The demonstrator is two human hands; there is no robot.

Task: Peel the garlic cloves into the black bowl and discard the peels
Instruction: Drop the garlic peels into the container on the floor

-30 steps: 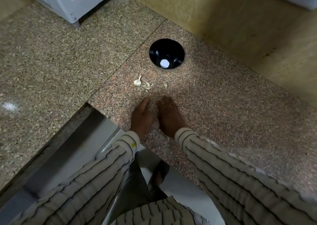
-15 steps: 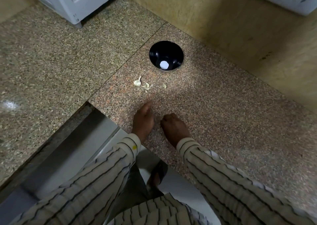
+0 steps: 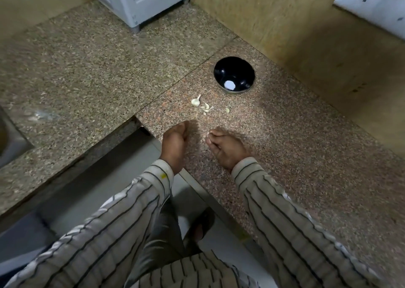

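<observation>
Granite countertop (image 3: pixel 306 156) fills most of the frame, speckled brown, with a seam running diagonally from centre toward the upper right. Black bowl (image 3: pixel 234 75) stands upright on the counter in the upper centre, near the tan wall (image 3: pixel 285 24); a bright white spot shows on its inner bottom, and whether this is a reflection or an object cannot be told. Garlic cloves (image 3: pixel 195 102), a small pale cluster with loose peel scraps (image 3: pixel 207 108), lie on the counter just below and left of the bowl, apart from it; one more small piece (image 3: pixel 227 110) lies a little to the right of the cluster. Left hand (image 3: pixel 175 143), at centre frame, rests at the counter's edge with fingers curled loosely inward; nothing can be seen in its grasp. Right hand (image 3: pixel 228 147), just right of centre, rests on the counter with fingers bent and fingertips drawn together on a small pale bit (image 3: pixel 208 133), apparently garlic or peel, too small to identify. Both wrists carry striped sleeves (image 3: pixel 285 211). White appliance (image 3: pixel 140 0) stands at the upper centre-left; white socket panel (image 3: pixel 372 4) occupies the upper right corner. Metal sink edge (image 3: pixel 11 143) shows at the far left.
</observation>
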